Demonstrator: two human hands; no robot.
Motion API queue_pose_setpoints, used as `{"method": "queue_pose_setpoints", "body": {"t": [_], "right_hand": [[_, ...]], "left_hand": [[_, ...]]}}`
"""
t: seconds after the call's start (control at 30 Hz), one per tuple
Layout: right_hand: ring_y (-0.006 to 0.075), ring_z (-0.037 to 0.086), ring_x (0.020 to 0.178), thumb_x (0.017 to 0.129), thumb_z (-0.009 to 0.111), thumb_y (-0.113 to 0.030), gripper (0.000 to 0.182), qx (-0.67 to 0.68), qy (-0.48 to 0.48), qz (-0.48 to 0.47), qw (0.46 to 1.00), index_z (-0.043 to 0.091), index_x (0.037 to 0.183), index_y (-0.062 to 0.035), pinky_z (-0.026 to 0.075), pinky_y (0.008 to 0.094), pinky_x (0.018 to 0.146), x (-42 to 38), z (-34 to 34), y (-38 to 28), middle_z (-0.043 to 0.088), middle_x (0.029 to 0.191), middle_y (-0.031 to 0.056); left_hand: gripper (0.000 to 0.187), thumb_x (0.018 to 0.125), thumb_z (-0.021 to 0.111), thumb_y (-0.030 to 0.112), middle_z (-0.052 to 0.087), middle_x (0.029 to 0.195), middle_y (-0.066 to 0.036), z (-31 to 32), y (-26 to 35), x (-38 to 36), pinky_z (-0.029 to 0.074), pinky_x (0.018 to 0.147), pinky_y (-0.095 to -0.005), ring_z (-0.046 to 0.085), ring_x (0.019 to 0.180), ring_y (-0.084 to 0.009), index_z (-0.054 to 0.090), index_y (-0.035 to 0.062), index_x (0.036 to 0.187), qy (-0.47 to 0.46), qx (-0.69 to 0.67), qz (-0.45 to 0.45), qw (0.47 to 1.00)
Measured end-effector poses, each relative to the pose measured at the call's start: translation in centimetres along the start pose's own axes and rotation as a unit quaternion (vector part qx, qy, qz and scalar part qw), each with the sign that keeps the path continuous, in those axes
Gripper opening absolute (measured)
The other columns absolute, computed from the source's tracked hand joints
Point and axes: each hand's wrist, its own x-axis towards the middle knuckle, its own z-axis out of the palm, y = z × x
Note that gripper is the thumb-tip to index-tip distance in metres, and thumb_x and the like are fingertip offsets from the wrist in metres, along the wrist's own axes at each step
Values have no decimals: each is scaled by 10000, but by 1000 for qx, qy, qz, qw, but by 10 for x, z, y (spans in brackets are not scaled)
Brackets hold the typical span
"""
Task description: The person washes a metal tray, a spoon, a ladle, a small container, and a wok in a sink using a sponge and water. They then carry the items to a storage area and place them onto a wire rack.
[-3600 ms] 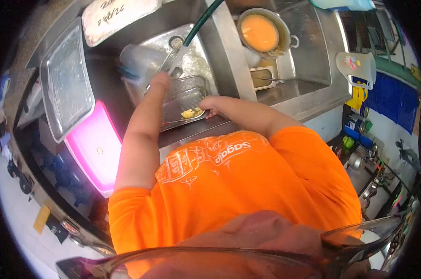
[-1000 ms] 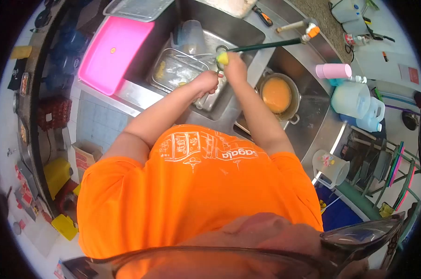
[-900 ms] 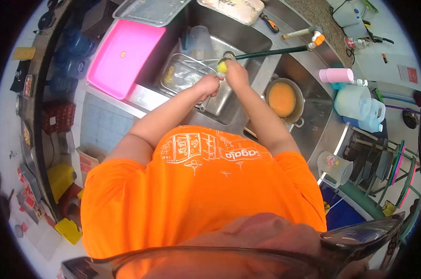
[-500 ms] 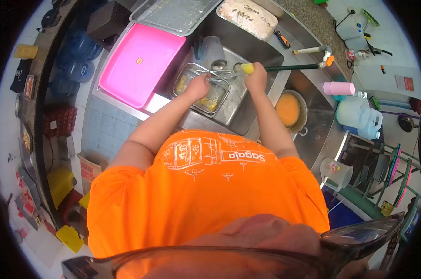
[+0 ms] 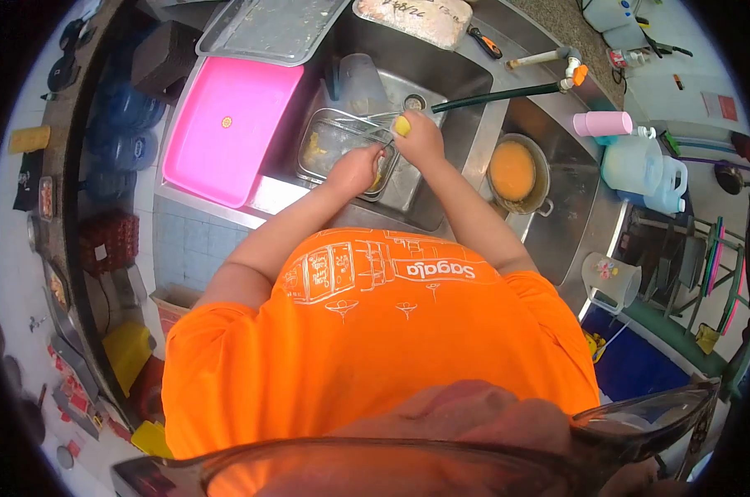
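Observation:
Over the sink, my left hand [image 5: 354, 170] is closed around the handle end of what looks like a metal wire whisk [image 5: 354, 123]. My right hand [image 5: 420, 139] grips a yellow sponge [image 5: 402, 126] and presses it close to the whisk, just right of my left hand. Under both hands lies a rectangular pan [image 5: 302, 172] with yellow food bits inside. A translucent plastic jug [image 5: 362, 83] lies behind it in the sink [image 5: 429, 195]. My fingers hide part of the whisk.
Left of the sink rests a pink tray [image 5: 226, 157], with a grey metal tray [image 5: 267, 33] behind it. A pot of orange liquid [image 5: 513, 172] stands in the right basin. A dark green hose [image 5: 495, 97] runs from the tap [image 5: 570, 70] into the sink. An orange-and-black handle [image 5: 484, 41] lies behind.
My right hand with the sponge has moved left and now sits close to my left hand. The whisk has turned, its wires pointing left. The whole view has shifted slightly.

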Motion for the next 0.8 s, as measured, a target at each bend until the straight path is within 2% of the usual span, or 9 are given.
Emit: {"method": "queue_pose_setpoints", "body": {"t": [0.1,0.2,0.23,0.3,0.37,0.47,0.63,0.7,0.8], "right_hand": [[321,551,881,745,647,-268,203,-72,-176,-279,941,598,816,-84,452,413,758,8,-17,5,588,888,91],[279,536,963,752,617,-244,169,-114,-171,-317,926,596,844,-103,436,422,811,-6,-20,5,592,944,65],[275,525,995,760,605,-230,161,-118,-98,-312,938,592,854,-100,428,430,821,-8,-15,10,592,963,65],[268,503,1059,774,581,-201,147,-127,51,-298,945,583,874,-93,413,445,841,-13,7,29,594,1001,63],[282,501,1078,790,570,-175,142,-89,46,-258,961,576,894,-80,412,420,853,-22,24,40,596,1021,86],[311,528,1060,817,551,-141,143,4,-52,-168,984,573,931,-59,427,394,847,-38,33,42,607,1016,132],[371,602,816,846,535,-130,184,189,-177,120,958,567,1004,-42,468,417,716,-81,51,66,627,887,204],[343,606,803,866,537,-153,171,232,-156,164,946,577,987,-39,465,387,721,-105,39,87,628,883,196],[243,575,732,896,552,-211,187,309,-112,166,930,586,951,-35,456,339,719,-138,-4,77,619,825,155]], "left_hand": [[228,894,431,158,632,885,-229,14,-8,8,467,740,-450,616,851,-374,607,42,981,-44,-100,-1,994],[212,939,423,175,563,654,-46,21,-13,13,401,484,-320,508,504,-192,598,55,938,-78,-202,-77,973],[191,950,421,194,423,606,49,17,-11,20,290,411,-235,357,463,-68,569,76,969,-163,-316,-192,915],[186,953,417,203,380,589,56,7,-10,31,247,398,-213,314,450,-54,541,72,998,-203,-479,-270,811],[209,954,412,212,348,584,63,0,-7,38,223,386,-196,272,434,-45,511,44,1030,-215,-585,-321,713],[210,955,405,209,354,585,59,11,-26,41,230,383,-213,285,444,-47,516,44,1024,-218,-542,-330,741],[249,878,469,177,556,656,-71,74,-144,54,397,456,-326,504,506,-183,605,-12,964,-146,-71,-260,952],[255,834,485,155,654,775,-149,112,-252,80,481,548,-367,624,621,-255,651,-29,896,-168,207,-177,947],[282,796,484,164,657,1006,-168,95,-189,89,508,772,-390,659,840,-306,688,1,903,-285,208,-216,911]]}}
